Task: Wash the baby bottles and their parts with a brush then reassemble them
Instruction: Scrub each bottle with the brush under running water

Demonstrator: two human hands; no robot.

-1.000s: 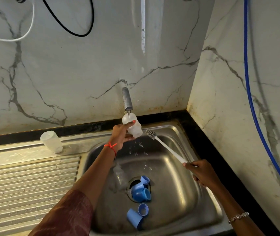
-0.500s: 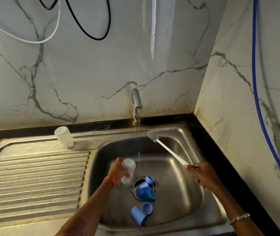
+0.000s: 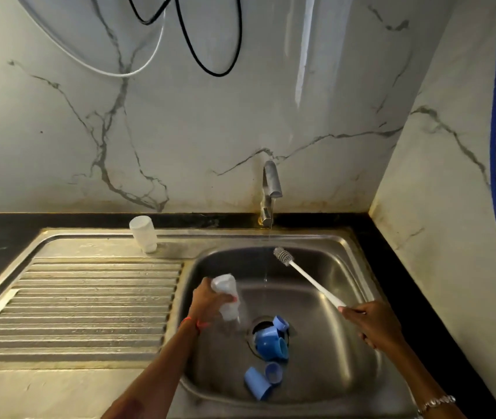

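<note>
two hands apart: left hand (image 3: 206, 302) grips a tipped bottle (image 3: 225, 294), seemingly draining it; right hand (image 3: 372, 323) clasps the brush (image 3: 307, 273) ready.

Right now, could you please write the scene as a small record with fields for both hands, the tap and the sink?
left hand: holds a translucent white plastic bottle, tilted, over the steel sink basin
right hand: holds a white long-handled brush with grey bristles, apart from the bottle
steel tap: running, thin stream
blue plastic parts: several in the basin, at the drain and nearer the front
second white plastic bottle: stands at the rear edge of the ribbed drainboard
</note>
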